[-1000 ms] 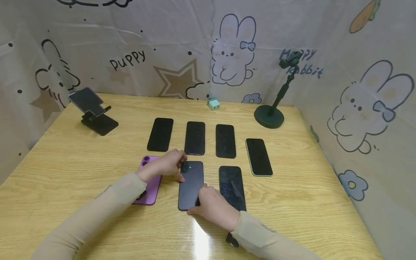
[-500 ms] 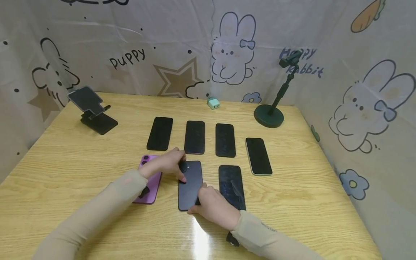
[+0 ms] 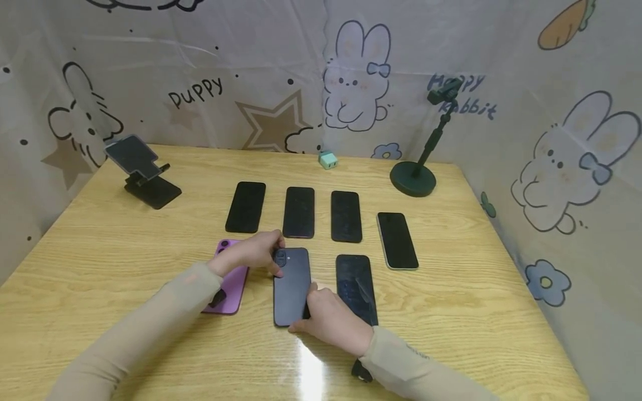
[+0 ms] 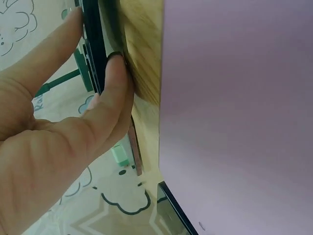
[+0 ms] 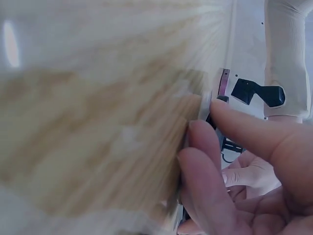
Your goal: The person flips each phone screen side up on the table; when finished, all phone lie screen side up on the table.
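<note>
A dark grey smartphone, back side up with its camera at the upper left, is held between both hands. My left hand pinches its upper left edge, the thumb on the back; in the left wrist view the phone's dark edge sits between thumb and fingers, slightly off the wood. At the lower right corner my right hand grips the phone, thumb at the bottom edge. A purple phone lies beneath my left wrist. Beside my right hand is a black phone, partly covered by that hand.
Behind the hands lie black phones: a left one, a middle one and a right one. A silver-edged phone is farther right. A folding stand, a mint charger plug and a dark green stand stand at the back.
The grey phone has shifted slightly left. Its upper end tipped a little and then came back, with the camera more visible now. Both hands keep their hold.
</note>
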Motion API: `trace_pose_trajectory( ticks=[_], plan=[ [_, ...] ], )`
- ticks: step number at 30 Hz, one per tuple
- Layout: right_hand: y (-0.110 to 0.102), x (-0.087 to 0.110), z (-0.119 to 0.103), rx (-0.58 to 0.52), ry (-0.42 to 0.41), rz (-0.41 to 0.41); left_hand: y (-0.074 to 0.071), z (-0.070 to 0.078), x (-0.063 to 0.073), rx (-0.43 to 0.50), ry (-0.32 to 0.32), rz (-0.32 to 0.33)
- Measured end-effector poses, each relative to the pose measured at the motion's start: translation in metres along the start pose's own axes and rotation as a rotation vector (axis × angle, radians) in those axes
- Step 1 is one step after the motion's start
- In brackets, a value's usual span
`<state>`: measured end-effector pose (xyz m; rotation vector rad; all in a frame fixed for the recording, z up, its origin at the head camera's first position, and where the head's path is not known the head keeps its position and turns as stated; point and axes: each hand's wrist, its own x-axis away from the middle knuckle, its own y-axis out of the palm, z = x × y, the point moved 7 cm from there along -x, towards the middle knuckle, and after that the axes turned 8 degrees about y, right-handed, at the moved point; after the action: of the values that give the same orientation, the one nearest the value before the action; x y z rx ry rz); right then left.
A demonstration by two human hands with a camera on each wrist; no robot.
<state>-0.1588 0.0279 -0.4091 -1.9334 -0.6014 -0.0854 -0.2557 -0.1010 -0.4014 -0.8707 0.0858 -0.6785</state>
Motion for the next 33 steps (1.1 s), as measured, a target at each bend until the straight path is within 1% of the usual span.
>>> trace_pose_trajectory(
  ticks=[2, 6, 8, 13, 17, 20, 25, 29, 33],
  plan=[
    [0.0005, -0.001, 0.0005, 0.007, 0.003, -0.007, 0.0009, -0.001, 0.0001, -0.005, -0.012, -0.006],
    [0.002, -0.0013, -0.0003, 0.059, 0.024, -0.02, 0.0039, -0.0046, 0.0014, 0.021, -0.057, -0.026],
    [0.002, -0.0007, -0.001, 0.084, 0.028, -0.017, 0.0051, -0.006, 0.002, 0.042, -0.061, -0.029],
    [0.0006, 0.0013, -0.0035, 0.107, 0.0, 0.009, 0.0061, -0.0058, 0.0026, 0.131, -0.023, -0.033],
    [0.0005, 0.0023, -0.0052, 0.115, -0.019, 0.006, 0.0056, -0.0041, 0.0042, 0.186, -0.002, -0.051],
    [0.0016, 0.0025, -0.0035, 0.077, -0.01, -0.022, 0.006, -0.0038, 0.0053, 0.221, 0.011, -0.075],
    [0.004, 0.0025, 0.0005, -0.055, -0.005, -0.078, 0.0066, -0.0049, 0.0066, 0.32, 0.018, -0.13],
    [0.0048, 0.0022, 0.0012, -0.133, -0.031, -0.089, 0.0064, -0.0032, 0.008, 0.421, 0.027, -0.162],
    [0.0047, 0.0029, 0.0002, -0.158, -0.058, -0.089, 0.007, -0.0036, 0.0069, 0.491, 0.033, -0.163]
  ],
)
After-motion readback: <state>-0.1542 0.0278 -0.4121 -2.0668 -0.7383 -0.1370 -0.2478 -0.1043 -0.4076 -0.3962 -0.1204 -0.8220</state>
